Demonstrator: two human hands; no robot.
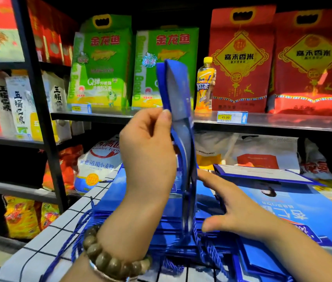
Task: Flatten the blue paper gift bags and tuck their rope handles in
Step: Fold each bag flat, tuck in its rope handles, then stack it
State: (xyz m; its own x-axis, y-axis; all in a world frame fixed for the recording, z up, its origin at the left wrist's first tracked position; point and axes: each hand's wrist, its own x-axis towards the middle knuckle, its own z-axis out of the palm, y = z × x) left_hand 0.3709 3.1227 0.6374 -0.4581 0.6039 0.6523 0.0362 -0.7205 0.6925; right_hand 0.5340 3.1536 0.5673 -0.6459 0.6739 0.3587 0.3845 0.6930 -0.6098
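Observed: one blue gift bag (178,92) is held upright and edge-on above the tabletop (45,241), its two faces nearly closed together. Its lower edge stands on a stack of blue bags (283,210) already lying flat.

Left hand (148,151): fingers curled, thumb pressed to the near face, pinching the bag about mid-height. A bead bracelet (108,259) sits on that wrist.

Right hand (234,212): fingers straight and spread, gripping nothing. The index finger reaches toward the bag's lower part; whether it actually touches cannot be told.

Rope handles (211,251): several blue cords trail loose from the stack's near edge, over the checked cloth. These are not yet tucked.

Assessment of handling: the bag appears light and fairly stiff, glossy paper that will fold along its existing creases but will dent or crease if squeezed off-line. The coated surface looks slippery, so a pinch at the folded edge seems surer than pressure on a face. The cords are soft and limp, best taken near their anchor points.

Surroundings: a shelf (283,123) behind carries rice sacks and a drink bottle (205,86).
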